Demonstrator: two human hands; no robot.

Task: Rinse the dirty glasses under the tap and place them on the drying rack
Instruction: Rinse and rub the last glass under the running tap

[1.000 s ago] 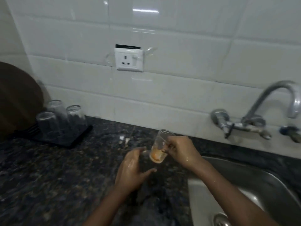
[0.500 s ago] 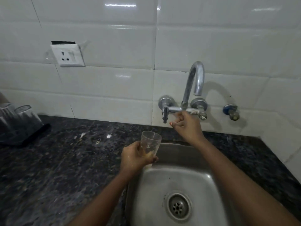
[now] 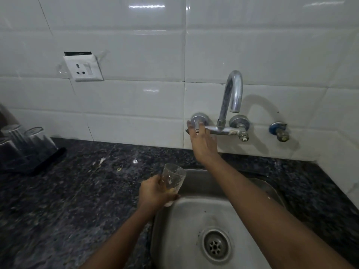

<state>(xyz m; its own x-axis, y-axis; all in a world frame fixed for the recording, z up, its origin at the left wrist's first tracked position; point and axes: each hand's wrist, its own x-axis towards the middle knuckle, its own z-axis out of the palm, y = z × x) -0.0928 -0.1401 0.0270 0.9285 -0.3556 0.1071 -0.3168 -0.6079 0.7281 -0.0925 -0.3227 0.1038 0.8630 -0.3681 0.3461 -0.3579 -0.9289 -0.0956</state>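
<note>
My left hand (image 3: 153, 193) grips a clear dirty glass (image 3: 173, 178) with a yellowish residue at its bottom, held upright over the left rim of the steel sink (image 3: 194, 220). My right hand (image 3: 202, 141) reaches up to the wall tap (image 3: 231, 98), and its fingers are on the left tap handle (image 3: 198, 120). No water runs from the spout. At the far left several clean glasses (image 3: 29, 140) stand upside down on the black drying rack (image 3: 48, 162).
A dark speckled stone counter (image 3: 77, 200) surrounds the sink, with small crumbs on it. A white wall socket (image 3: 83, 67) sits on the tiled wall. A second small valve (image 3: 278, 131) is to the right of the tap. The sink drain (image 3: 215, 244) is uncovered.
The glass passed from my right hand to my left and moved to the sink's edge. My right hand rose to the left tap handle. The view swung right toward the sink.
</note>
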